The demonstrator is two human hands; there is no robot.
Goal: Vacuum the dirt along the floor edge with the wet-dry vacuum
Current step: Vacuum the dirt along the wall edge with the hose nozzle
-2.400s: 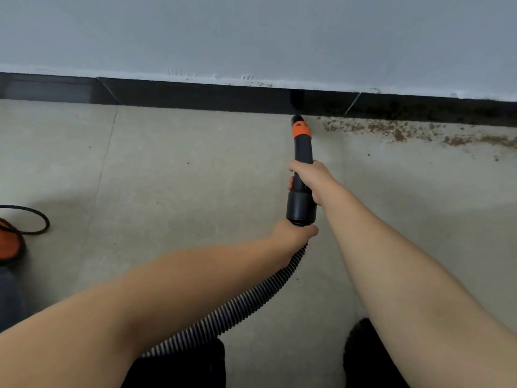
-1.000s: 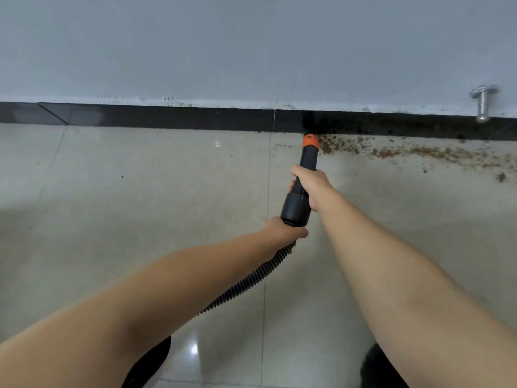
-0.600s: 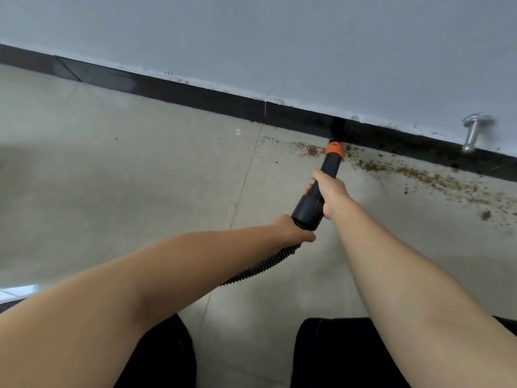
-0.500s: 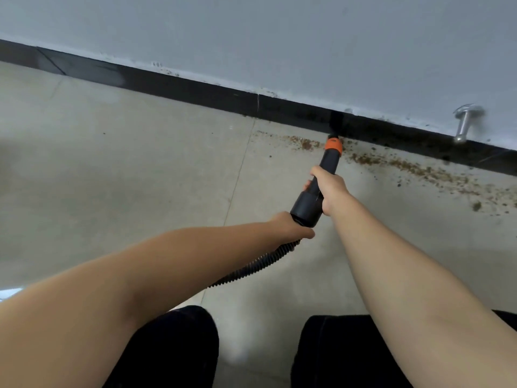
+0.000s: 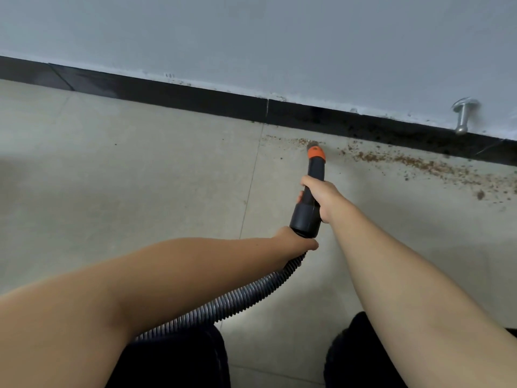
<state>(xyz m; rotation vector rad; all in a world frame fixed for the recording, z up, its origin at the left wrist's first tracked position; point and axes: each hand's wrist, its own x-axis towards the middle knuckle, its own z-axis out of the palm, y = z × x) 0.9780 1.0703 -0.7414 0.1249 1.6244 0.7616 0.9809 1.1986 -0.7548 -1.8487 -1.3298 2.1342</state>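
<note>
A black vacuum nozzle with an orange collar points at the floor edge, its tip in the left end of a band of brown dirt. The band runs to the right along the black baseboard. My right hand grips the nozzle's middle. My left hand holds the ribbed grey hose where it joins the nozzle's wide black end. The hose trails back to the lower left, partly hidden under my left forearm. The vacuum's body is out of view.
A metal doorstop sticks out from the grey wall above the baseboard at the right. Beige floor tiles spread to the left. My dark trouser legs fill the bottom edge.
The nozzle tip has come off the baseboard and moved left into the near end of the dirt band. The view has shifted to the right, and both hands keep their grip.
</note>
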